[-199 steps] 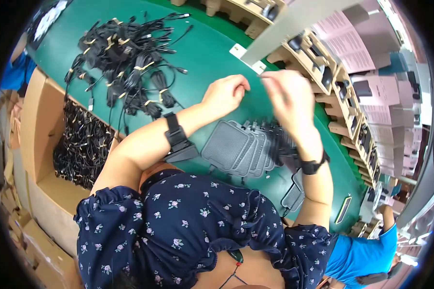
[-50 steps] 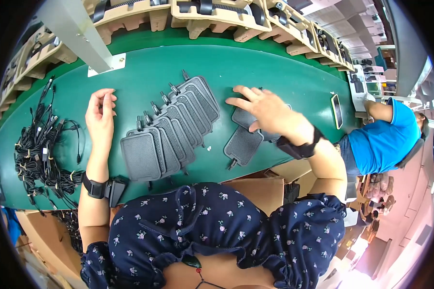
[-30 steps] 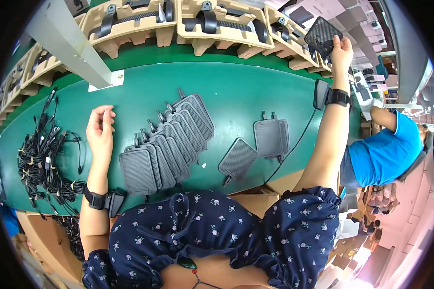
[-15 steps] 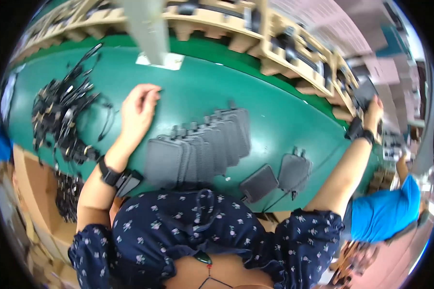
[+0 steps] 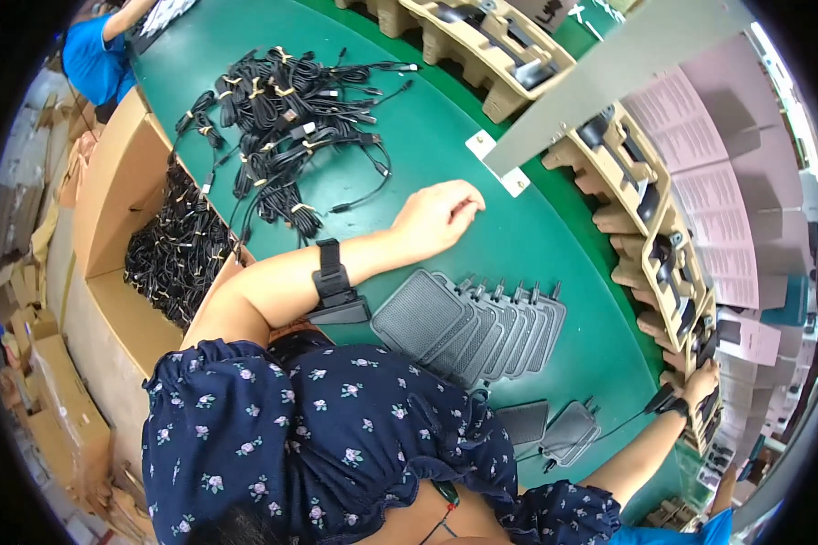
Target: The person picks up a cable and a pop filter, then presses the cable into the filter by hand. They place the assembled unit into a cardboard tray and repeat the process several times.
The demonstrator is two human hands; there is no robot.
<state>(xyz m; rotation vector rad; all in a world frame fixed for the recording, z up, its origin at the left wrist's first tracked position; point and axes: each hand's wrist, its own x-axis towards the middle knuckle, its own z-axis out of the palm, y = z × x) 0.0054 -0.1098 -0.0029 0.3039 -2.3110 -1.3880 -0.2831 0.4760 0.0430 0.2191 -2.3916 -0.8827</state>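
Observation:
My left hand (image 5: 441,218) is over the green table with its fingers curled in and nothing visible in them. Nearest to it is an overlapping row of grey flat mesh-faced pads (image 5: 468,327) with short stubs on their edges. At the right my right hand (image 5: 700,386) reaches to a moulded pulp tray (image 5: 686,341) of black parts; its fingers are closed around something dark, too small to make out. Close to my body lie a dark flat pad (image 5: 523,422), partly covered by my sleeve, and a grey pad (image 5: 571,431) with a black cord beside it.
Tied black cables (image 5: 282,118) are heaped at the far left of the table (image 5: 373,54). A cardboard box (image 5: 114,218) beside it holds more cables. A metal post (image 5: 609,82) stands by the pulp trays, with printed sheets (image 5: 700,182) behind. People in blue (image 5: 95,59) are at both ends.
My view has turned, bringing the cable box and a person at the far left into sight. My right hand, which held a dark flat piece above the trays, is now down at a tray.

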